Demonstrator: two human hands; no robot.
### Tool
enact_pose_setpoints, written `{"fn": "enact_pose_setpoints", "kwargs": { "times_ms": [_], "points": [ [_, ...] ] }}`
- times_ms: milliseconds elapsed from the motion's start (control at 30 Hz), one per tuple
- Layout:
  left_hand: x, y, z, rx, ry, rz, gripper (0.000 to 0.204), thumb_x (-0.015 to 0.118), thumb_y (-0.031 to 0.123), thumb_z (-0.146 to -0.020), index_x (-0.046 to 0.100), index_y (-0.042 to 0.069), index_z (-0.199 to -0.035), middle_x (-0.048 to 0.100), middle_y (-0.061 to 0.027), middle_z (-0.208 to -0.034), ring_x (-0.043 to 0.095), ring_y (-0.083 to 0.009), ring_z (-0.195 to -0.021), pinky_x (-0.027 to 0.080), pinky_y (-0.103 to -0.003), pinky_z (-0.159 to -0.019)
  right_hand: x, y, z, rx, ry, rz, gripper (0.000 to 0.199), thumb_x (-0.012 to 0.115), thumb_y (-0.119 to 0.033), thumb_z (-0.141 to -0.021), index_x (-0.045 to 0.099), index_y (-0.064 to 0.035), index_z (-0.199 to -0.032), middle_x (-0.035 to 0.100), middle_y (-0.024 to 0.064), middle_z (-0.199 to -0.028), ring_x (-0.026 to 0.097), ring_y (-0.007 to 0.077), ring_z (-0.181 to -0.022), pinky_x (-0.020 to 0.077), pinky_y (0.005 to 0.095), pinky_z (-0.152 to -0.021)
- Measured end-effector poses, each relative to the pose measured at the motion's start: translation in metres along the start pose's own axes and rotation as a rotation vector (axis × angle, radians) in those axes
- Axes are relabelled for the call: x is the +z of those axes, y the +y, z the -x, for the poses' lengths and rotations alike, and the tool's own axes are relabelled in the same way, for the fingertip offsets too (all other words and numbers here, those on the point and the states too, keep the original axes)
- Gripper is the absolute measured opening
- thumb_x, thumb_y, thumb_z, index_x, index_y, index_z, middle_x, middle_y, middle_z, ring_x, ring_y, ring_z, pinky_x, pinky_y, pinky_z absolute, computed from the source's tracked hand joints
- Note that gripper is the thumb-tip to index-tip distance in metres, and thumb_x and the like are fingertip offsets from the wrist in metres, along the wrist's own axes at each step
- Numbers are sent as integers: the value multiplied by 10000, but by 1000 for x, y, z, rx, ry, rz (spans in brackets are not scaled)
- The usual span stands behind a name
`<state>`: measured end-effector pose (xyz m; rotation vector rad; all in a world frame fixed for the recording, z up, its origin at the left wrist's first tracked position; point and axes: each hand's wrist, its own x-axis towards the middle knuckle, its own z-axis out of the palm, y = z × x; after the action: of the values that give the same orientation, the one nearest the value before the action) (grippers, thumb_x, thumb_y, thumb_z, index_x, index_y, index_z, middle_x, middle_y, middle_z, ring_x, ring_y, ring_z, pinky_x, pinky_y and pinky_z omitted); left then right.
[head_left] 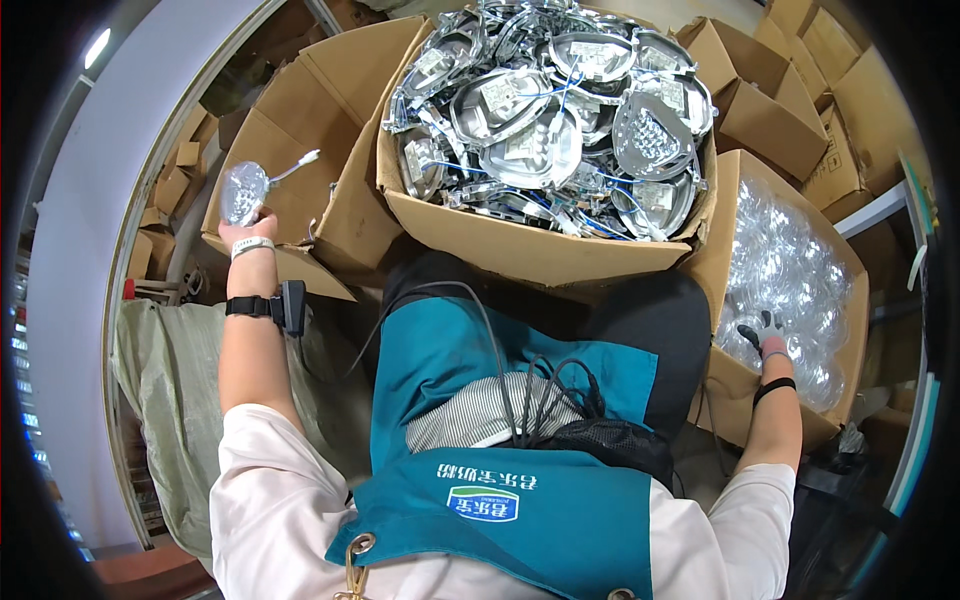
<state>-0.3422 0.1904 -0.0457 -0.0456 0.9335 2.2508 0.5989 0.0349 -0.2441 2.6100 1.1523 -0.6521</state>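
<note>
Head view, looking down over a teal apron (520, 400) and the person's lap. Left hand (245, 225) is stretched out to the left, fingers closed around a round silver lamp part (243, 190) with a short white lead and plug sticking out toward the upper right. The part is held over an open cardboard box (290, 140) on the left, whose flaps hang outward; what lies inside that box cannot be made out. Left wrist carries a white band and, lower on the forearm, a black strap with a small black device. Right hand (765, 335), in a grey glove, reaches down into a cardboard box (745, 385) on the right that is full of clear plastic covers (790, 260); fingers are curled among the covers, but whether they grip one cannot be told. Straight ahead, touching the knees, stands a large cardboard box (530, 250) heaped with silver lamp parts (560, 110) and blue and white wires. More cardboard boxes (790, 90) are stacked at upper right. A greenish sack (165, 400) lies beside the left arm.
</note>
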Motion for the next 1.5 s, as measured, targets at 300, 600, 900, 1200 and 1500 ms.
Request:
{"fn": "enact_pose_setpoints", "kwargs": {
  "times_ms": [300,600,900,1200,1500],
  "points": [
    [74,-116,139,331,-1113,-846,284,700,148,-844,621,-10,-1067,637,-103,-1025,576,-212,-1048,468,-308,-856,-24,4,19,18,143,-238,1016,814,-511,-651,329,-181,-1481,296,287,-1494,337,441,-1366,362,482,-1088],
    [120,-178,236,1289,-1539,-1779,208,665,141,-802,613,99,-998,595,-96,-937,592,-302,-993,491,-420,-806,-113,-69,204,-594,229,-1352,719,606,-425,-914,288,-176,-1510,322,103,-1535,340,324,-1374,390,505,-1031],
    [100,-114,343,1144,-1618,-890,175,599,66,-786,596,111,-955,608,-80,-950,622,-294,-824,531,-384,-663,-109,-232,327,-667,-1195,-2067,852,576,-571,-877,286,-62,-1495,308,195,-1522,301,399,-1394,316,514,-1112],
    [67,-121,345,696,-1641,-603,443,673,240,-802,560,25,-1172,540,-203,-1286,517,-358,-1189,413,-420,-1022,-63,-235,312,-729,-366,-1781,837,591,-553,-881,313,-38,-1479,335,193,-1507,323,395,-1384,305,480,-1128],
    [38,-115,330,-240,-1508,-308,1192,410,881,-740,49,85,-1551,-18,-350,-1539,155,-515,-1418,217,-477,-1141,-70,-303,333,-810,336,-1176,866,597,-574,-867,298,-44,-1484,319,209,-1507,325,407,-1380,310,495,-1119]
  ]
}}
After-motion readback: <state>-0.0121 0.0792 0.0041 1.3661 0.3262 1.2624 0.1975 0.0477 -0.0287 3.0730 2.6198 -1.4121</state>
